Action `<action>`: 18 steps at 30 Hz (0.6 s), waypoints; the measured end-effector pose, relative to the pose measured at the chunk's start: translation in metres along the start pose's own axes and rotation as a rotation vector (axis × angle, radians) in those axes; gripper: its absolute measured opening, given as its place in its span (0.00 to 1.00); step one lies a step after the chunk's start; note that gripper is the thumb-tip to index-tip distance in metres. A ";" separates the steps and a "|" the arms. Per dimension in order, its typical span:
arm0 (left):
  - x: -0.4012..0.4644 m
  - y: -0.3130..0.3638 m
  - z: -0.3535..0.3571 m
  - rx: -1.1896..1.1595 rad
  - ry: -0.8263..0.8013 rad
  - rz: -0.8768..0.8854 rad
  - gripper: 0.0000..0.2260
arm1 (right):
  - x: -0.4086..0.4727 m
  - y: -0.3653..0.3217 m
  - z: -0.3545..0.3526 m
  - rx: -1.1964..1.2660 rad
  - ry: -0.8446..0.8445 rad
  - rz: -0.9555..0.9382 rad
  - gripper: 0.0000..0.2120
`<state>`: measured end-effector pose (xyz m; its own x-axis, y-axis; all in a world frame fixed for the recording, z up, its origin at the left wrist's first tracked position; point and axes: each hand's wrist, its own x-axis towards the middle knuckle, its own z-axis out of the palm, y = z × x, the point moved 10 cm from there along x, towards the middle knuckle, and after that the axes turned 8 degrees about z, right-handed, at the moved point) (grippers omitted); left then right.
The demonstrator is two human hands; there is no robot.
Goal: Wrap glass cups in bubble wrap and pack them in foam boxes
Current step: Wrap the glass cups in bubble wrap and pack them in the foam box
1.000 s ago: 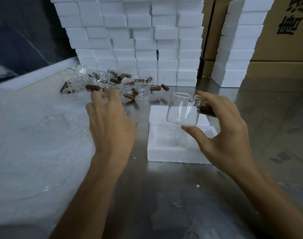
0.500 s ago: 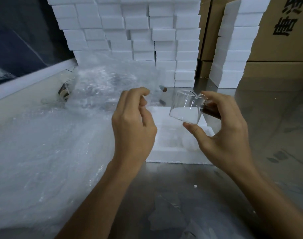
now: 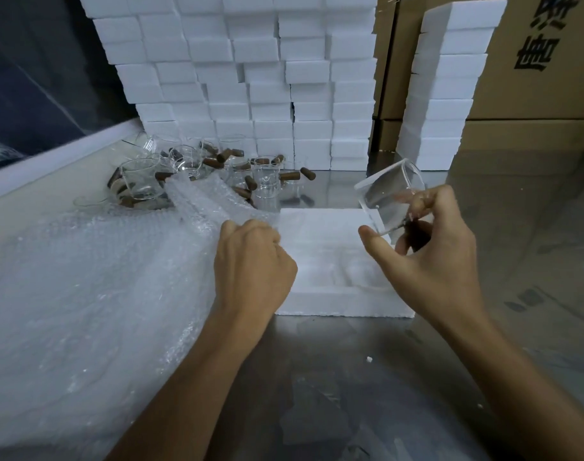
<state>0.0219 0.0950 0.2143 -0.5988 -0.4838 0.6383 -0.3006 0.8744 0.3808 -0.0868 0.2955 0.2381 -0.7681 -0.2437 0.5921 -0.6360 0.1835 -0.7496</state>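
My right hand (image 3: 427, 257) holds a clear glass cup (image 3: 385, 199) tilted above the right side of an open white foam box (image 3: 333, 294); its brown handle sits inside my fingers. My left hand (image 3: 250, 264) is curled into a fist and pinches a sheet of bubble wrap (image 3: 214, 204) at the box's left edge. The sheet runs back toward a pile of glass cups with brown handles (image 3: 197, 168). The foam box's lid (image 3: 317, 221) lies just behind it.
A big heap of bubble wrap (image 3: 77, 294) covers the left of the steel table (image 3: 350, 394). Stacked white foam boxes (image 3: 250, 78) form a wall at the back, with another stack (image 3: 447, 88) and cardboard cartons (image 3: 533, 61) at the right.
My left hand has pulled the bubble wrap sheet down from the air to the box's left edge, uncovering the cup pile. The cup in my right hand has tilted further and risen slightly.
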 end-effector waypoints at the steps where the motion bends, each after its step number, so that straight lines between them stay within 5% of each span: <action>1: 0.000 0.003 -0.003 0.024 0.002 0.003 0.10 | 0.000 0.003 0.002 -0.005 -0.014 0.030 0.24; 8: 0.000 0.032 -0.045 0.272 0.179 0.110 0.11 | 0.000 0.024 0.011 0.213 -0.053 0.184 0.23; 13: 0.002 0.036 -0.038 0.096 0.111 0.105 0.16 | -0.001 0.025 0.013 0.256 -0.053 0.215 0.10; 18: 0.002 0.027 -0.025 -0.100 0.036 0.035 0.26 | 0.000 0.032 0.012 0.296 -0.053 0.321 0.14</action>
<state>0.0306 0.1164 0.2425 -0.5799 -0.4552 0.6757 -0.2032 0.8839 0.4211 -0.1063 0.2900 0.2107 -0.9136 -0.2691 0.3049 -0.3109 -0.0213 -0.9502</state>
